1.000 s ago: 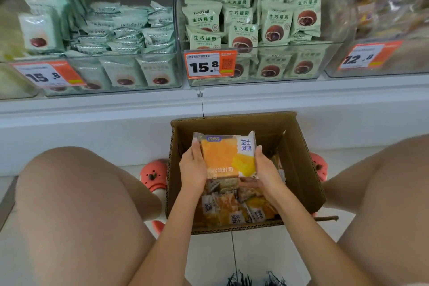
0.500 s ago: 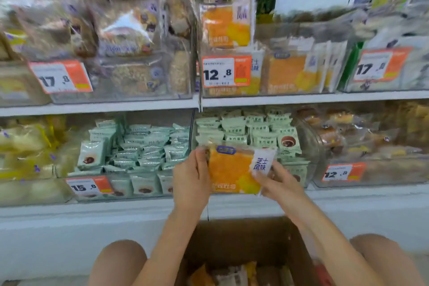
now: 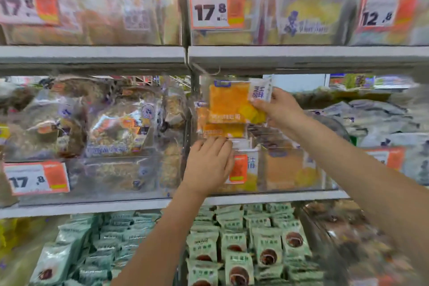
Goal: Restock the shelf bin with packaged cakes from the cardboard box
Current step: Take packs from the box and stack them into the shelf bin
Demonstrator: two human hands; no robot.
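while the orange cake packet [image 3: 228, 105] is held upright above the clear shelf bin [image 3: 290, 169] on the middle shelf, it is pinched at its right edge by the right hand [image 3: 282, 109], thumb in front and fingers curled behind the white corner panel. the packet's lower edge is seen just over another orange packet [image 3: 222, 131] already standing in the bin; whether the two touch cannot be told. the left hand [image 3: 209, 165] is laid flat against the bin's front wall near its top rim, fingers straight and close together, nothing gripped, and part of the orange price tag [image 3: 239, 168] is covered by it. more packets of the same orange kind are seen through the bin's wall to the right, blurred. on the shelf below, green-and-white snack packs [image 3: 253, 246] are stacked in rows. to the left, a bin of brown baked goods [image 3: 111, 130] is marked with a 17.8 tag [image 3: 37, 180]. the cardboard box is outside the view.
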